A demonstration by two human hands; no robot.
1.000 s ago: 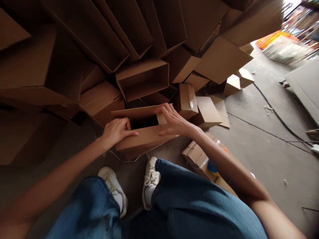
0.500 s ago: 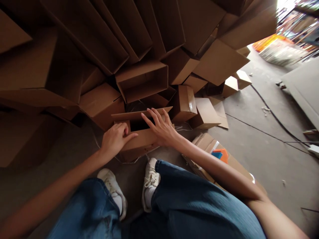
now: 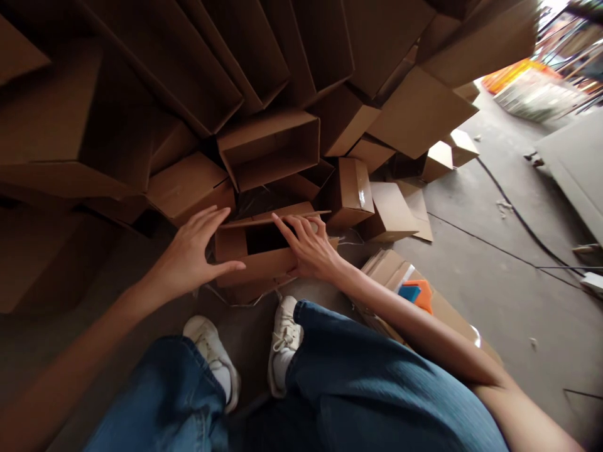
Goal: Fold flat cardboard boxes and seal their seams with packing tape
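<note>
Left hand (image 3: 188, 254) up off the cardboard box (image 3: 249, 263), now just beside its left end, fingers (image 3: 207, 220) spread wide, touching nothing. Heap of brown cartons (image 3: 268, 150) rising along the far side. Right hand (image 3: 306, 245) on the box's far rim, fingers loosely spread over the opening, no pinch. Box on the floor between both hands, dark inside, contents hidden. Off right, an open carton (image 3: 386, 270) holding orange and blue pieces (image 3: 414, 295).

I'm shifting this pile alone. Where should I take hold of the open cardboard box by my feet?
Grip the cardboard box from above by its near wall's top edge: the top is open, and that wall faces you, clear of the pile.
</note>
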